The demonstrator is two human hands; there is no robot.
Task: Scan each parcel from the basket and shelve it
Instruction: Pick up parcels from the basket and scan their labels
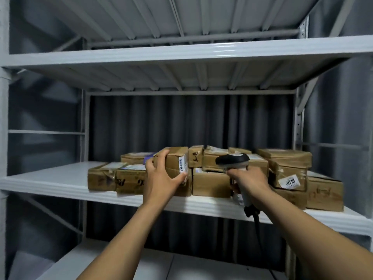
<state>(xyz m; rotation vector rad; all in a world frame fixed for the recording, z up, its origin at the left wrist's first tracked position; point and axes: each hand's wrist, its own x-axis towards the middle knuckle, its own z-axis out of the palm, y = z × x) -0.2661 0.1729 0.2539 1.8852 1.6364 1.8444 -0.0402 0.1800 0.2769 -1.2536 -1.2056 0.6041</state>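
Left hand [161, 174] grips a brown parcel [175, 161] atop the shelf [50, 181] stack at frame centre, long axis left-right, label facing right; right hand [249, 179] holds scanner [234, 161], head pointing left.

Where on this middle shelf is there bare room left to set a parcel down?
The middle shelf is bare at its left end, between the left upright and the leftmost box. From there rightward boxes sit packed and stacked, up to the right-end stack. The lower shelf also shows bare.
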